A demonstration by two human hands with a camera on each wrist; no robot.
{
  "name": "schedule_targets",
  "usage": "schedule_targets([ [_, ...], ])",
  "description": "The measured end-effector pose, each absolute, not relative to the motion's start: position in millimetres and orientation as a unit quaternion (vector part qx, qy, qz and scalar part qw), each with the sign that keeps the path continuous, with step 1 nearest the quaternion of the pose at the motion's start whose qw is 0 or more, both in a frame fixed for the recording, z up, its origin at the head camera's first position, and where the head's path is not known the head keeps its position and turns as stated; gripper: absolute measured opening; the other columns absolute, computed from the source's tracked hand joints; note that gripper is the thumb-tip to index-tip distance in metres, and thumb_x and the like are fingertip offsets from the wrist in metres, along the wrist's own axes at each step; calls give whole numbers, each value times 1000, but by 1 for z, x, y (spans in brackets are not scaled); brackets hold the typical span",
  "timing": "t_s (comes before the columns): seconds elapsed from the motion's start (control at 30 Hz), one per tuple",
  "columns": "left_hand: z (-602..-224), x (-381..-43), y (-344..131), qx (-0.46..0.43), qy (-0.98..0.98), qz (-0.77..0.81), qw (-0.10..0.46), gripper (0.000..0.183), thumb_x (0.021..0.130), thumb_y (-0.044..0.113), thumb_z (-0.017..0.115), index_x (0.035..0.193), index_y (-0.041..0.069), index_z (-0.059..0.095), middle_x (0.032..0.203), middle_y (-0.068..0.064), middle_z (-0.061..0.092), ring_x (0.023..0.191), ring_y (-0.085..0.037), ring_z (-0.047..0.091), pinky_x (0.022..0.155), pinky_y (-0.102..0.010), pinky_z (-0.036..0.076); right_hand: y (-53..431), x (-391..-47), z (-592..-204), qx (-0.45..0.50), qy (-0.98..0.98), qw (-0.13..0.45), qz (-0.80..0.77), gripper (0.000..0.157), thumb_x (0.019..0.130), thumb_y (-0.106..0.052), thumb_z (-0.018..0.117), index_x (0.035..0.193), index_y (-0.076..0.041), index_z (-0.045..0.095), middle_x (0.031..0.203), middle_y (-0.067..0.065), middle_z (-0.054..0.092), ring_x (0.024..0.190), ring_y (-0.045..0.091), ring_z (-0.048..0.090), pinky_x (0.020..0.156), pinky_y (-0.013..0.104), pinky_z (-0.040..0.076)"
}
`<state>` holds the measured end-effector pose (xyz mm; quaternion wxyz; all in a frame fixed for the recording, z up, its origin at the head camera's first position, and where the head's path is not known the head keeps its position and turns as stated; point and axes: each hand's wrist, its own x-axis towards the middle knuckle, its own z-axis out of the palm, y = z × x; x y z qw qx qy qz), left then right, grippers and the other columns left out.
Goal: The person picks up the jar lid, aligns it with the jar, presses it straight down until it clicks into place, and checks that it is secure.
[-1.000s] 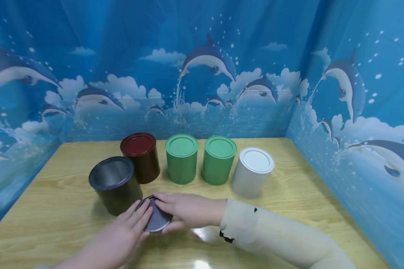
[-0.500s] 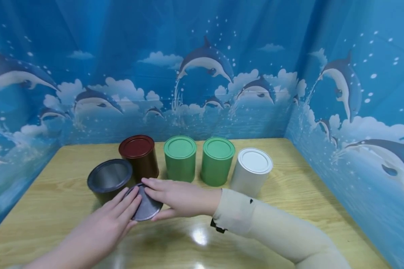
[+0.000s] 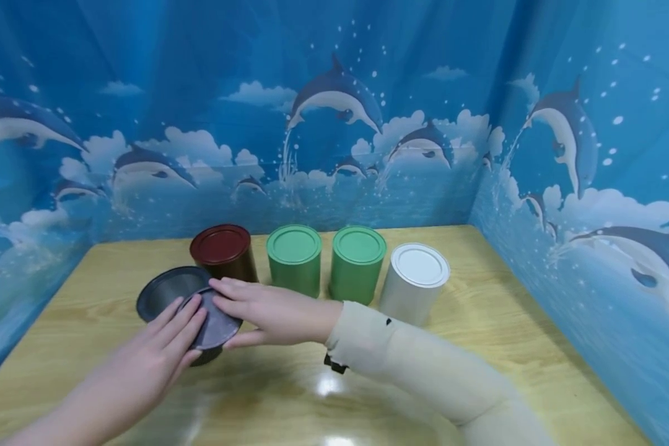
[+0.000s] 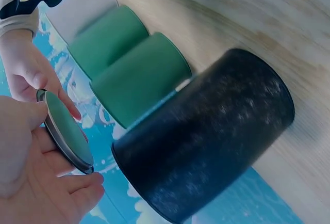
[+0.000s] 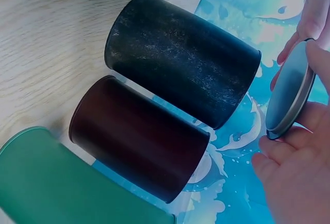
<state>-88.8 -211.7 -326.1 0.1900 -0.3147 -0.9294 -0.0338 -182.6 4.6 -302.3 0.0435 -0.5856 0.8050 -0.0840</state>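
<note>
Both hands hold one round dark lid (image 3: 218, 325) from opposite sides. The left hand (image 3: 155, 353) has its fingers over the near left edge, and the right hand (image 3: 275, 313) grips the right edge. In the left wrist view the lid's shiny underside (image 4: 71, 128) shows, pinched between thumb and fingers; the right wrist view shows the same grip on the lid (image 5: 290, 90). Just left of it stands an upright black can (image 4: 206, 136) with an open top. From the head, the lid and left fingers overlap this can's near right rim; both wrist views show the lid above its top.
Behind the black can is a dark red can (image 3: 223, 248) with its lid on. To the right stand two green lidded cans, the left green can (image 3: 293, 248) and right green can (image 3: 359, 248), then a white can (image 3: 419, 266). A dolphin-print curtain (image 3: 312, 124) borders the wooden table (image 3: 507, 322).
The two hands have carried the lid left and away from the body, up to the black can's rim. The cans have stayed in place; the head view has shifted slightly.
</note>
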Motion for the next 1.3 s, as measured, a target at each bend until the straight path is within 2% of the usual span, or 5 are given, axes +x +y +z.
schedule_targets([
  [0.03, -326, -90, -213, -315, -928, -36, 195, 71, 98, 50, 21, 127, -5, 54, 135, -25, 45, 119, -47, 44, 81, -55, 47, 3, -184, -303, -585, 805, 42, -86, 70, 94, -43, 51, 146, -5, 26, 155, 9, 9, 141, 15, 6, 107, 14, 5],
  [0.33, -326, -94, -230, -267, -952, -27, 148, 54, 96, 37, 50, 131, -4, 50, 138, -26, 41, 122, -48, 40, 85, -58, 44, -18, -193, -304, -572, 810, 72, -107, 70, 94, -46, 48, 148, -10, 21, 156, 2, 4, 138, 4, -4, 105, 12, 2],
  [0.5, -326, -92, -239, -235, -967, -21, 95, 55, 92, 30, 59, 134, -4, 48, 140, -26, 38, 124, -48, 37, 88, -59, 41, -30, -194, -308, -575, 808, 81, -102, 69, 94, -46, 48, 148, -11, 21, 156, 1, 5, 137, 0, -4, 104, 10, 2],
  [0.93, -330, -96, -249, -196, -980, -32, 21, 57, 95, 34, 54, 139, 0, 43, 143, -24, 34, 127, -46, 35, 90, -59, 39, -45, -196, -316, -565, 816, 82, -84, 67, 94, -48, 45, 147, -12, 26, 155, 1, 11, 138, 3, 5, 104, 9, 3],
  [1.3, -330, -108, -260, -175, -982, -67, -25, 62, 98, 43, 43, 142, 1, 36, 147, -24, 28, 129, -47, 30, 92, -64, 33, -54, -201, -318, -538, 833, 101, -76, 66, 95, -51, 40, 148, -16, 23, 155, -4, 8, 137, 0, 2, 105, 10, 5],
])
